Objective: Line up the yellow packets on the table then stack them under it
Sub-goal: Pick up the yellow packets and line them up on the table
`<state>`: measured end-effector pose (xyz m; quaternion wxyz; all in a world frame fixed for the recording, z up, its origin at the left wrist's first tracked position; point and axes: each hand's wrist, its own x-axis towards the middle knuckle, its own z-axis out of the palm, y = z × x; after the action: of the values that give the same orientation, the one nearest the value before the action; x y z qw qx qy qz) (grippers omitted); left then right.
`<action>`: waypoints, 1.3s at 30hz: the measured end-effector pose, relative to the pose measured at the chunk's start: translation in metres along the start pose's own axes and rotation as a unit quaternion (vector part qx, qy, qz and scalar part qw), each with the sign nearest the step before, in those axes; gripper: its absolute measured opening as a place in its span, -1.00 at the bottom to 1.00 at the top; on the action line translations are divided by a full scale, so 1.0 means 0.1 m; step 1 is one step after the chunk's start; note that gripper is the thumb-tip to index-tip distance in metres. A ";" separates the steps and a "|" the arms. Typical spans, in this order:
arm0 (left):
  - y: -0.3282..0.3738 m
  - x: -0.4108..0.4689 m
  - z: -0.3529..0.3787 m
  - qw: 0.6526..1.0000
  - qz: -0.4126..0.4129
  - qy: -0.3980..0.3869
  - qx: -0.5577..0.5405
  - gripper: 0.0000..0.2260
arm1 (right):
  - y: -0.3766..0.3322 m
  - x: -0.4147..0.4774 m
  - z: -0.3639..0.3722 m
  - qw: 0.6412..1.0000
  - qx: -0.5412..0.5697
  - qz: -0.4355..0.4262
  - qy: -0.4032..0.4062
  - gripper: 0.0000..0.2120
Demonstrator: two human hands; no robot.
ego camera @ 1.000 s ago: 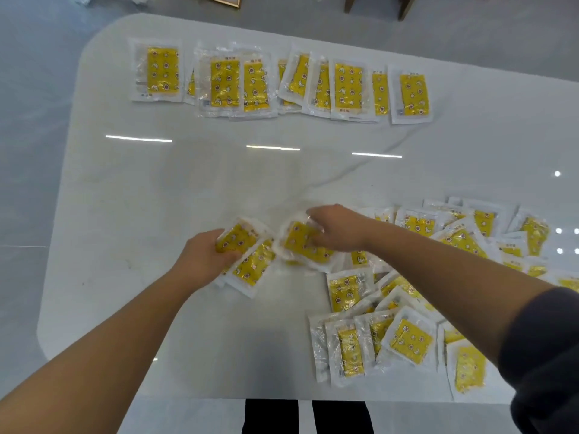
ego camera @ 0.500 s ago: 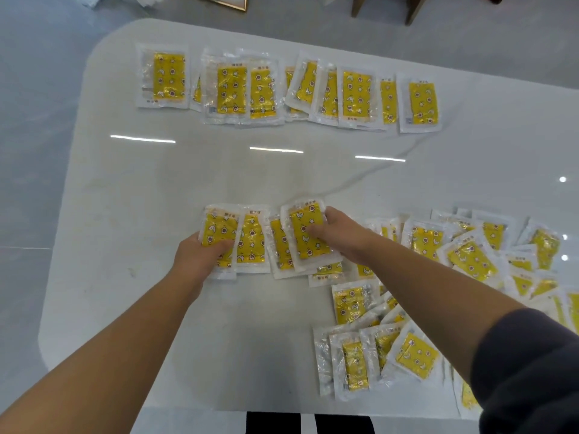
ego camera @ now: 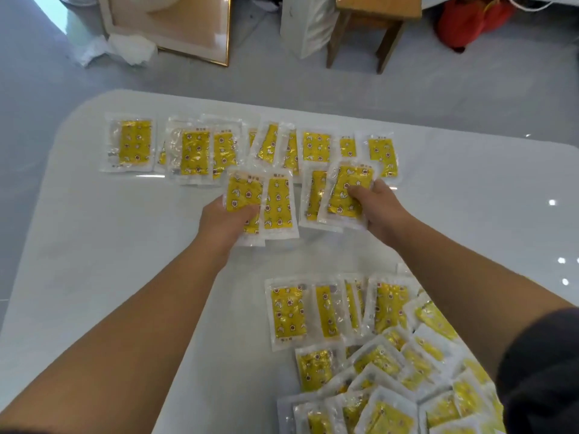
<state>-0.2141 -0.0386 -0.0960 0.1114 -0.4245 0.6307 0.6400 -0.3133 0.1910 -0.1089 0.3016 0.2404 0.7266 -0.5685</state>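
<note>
The white table [ego camera: 103, 252] carries many packets, each a clear plastic sleeve with a white border round a yellow foil pad printed with small stars, moons and flowers. Along the 12 o'clock edge lies a row of packets [ego camera: 316, 147], side by side and upright to the viewer, several overlapping.

The left hand [ego camera: 224, 225] holds two fanned packets [ego camera: 277, 208], thumb curled over the face of the left one, the other fingers hidden beneath. The right hand [ego camera: 380, 211] grips two more packets [ego camera: 344, 191], thumb pressed on the front one, fingers tucked behind. Both held sets sit just on the 6 o'clock side of the row, their top edges overlapping it in view. Whether they touch the table I cannot tell.

A loose heap of packets [ego camera: 385, 361] spreads toward 5 o'clock, tilted every way, beside the right forearm.
</note>
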 end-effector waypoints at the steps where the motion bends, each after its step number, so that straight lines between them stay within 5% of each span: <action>1: 0.09 0.07 0.15 1.000 0.005 -0.002 0.001 -0.85 | -0.08 0.10 -0.09 1.000 -0.005 -0.003 0.010 -0.69; 9: 0.57 0.58 1.06 0.998 0.024 0.017 0.047 -0.87 | -0.53 0.82 -0.51 0.996 -0.077 -0.037 0.040 -0.63; 14: 0.52 0.79 1.22 0.983 0.021 0.106 0.150 -0.59 | -0.54 0.98 -0.60 0.989 -0.129 -0.053 0.049 -0.71; 21: 0.53 0.72 1.17 0.946 0.085 0.188 0.249 -0.86 | -0.56 0.98 -0.82 0.985 -0.148 -0.079 0.045 -0.71; 24: 0.56 0.68 1.13 0.943 0.102 0.233 0.213 -0.77 | -0.53 0.99 -1.02 0.980 -0.154 -0.093 0.081 -0.67; 27: 0.58 0.61 1.17 0.958 0.114 0.202 0.167 -0.79 | -0.45 1.02 -1.25 0.967 -0.194 -0.078 0.142 -0.75; 33: 0.49 0.56 1.16 0.980 0.062 0.156 0.111 -0.67 | -0.37 0.99 -1.28 0.904 -0.385 -0.060 0.178 -0.56; 35: 0.48 0.56 1.04 0.984 0.037 0.159 0.077 -0.74 | -0.38 0.91 -1.15 0.869 -0.447 -0.086 0.195 -0.54; 39: 0.51 0.65 0.68 0.982 0.021 0.174 0.065 -0.89 | -0.34 0.77 -0.77 0.859 -0.467 -0.157 0.141 -0.50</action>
<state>-0.3159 -0.0120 -0.1144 0.0135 -0.5076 0.6895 0.5166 -0.4035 0.2579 -0.1270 0.1793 0.0318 0.9698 -0.1623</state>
